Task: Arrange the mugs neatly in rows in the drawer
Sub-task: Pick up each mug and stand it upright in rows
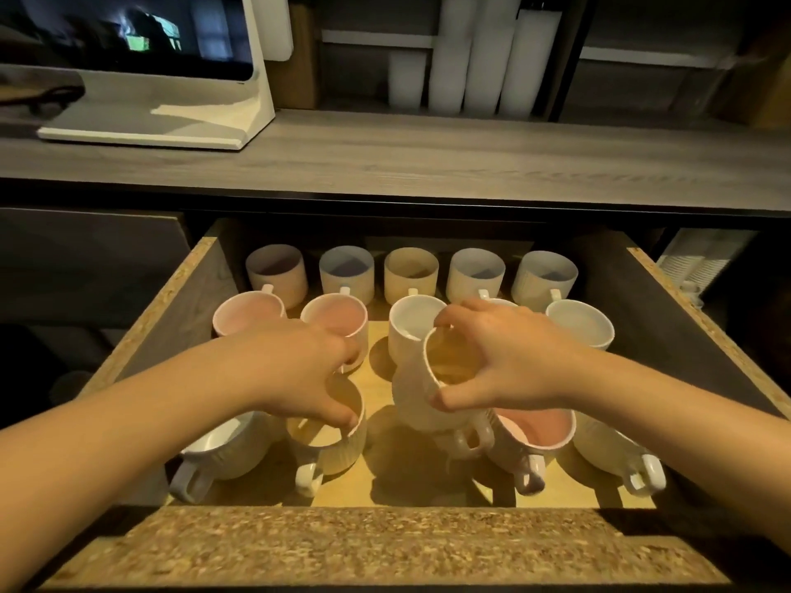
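An open wooden drawer (pixel 188 288) holds several mugs in three rows. My right hand (pixel 509 357) grips the rim of a cream ribbed mug (pixel 417 400), lifted and tilted above the drawer floor, its handle (pixel 471 442) hanging toward me. My left hand (pixel 308 370) pinches the rim of a cream mug (pixel 334 447) standing in the front row. Beside it stand a white mug (pixel 222 451), a pink mug (pixel 535 434) and another cream mug (pixel 616 451). The middle row has two pink mugs (pixel 248 312) and white ones (pixel 580 323). Pastel mugs (pixel 411 273) line the back.
The drawer's chipboard front edge (pixel 385 545) lies nearest me. A grey wood countertop (pixel 428 156) overhangs the drawer's back, carrying a white screen stand (pixel 171 117). Stacks of white cups (pixel 471 57) stand on the shelf behind. More stacked items (pixel 697 267) sit right of the drawer.
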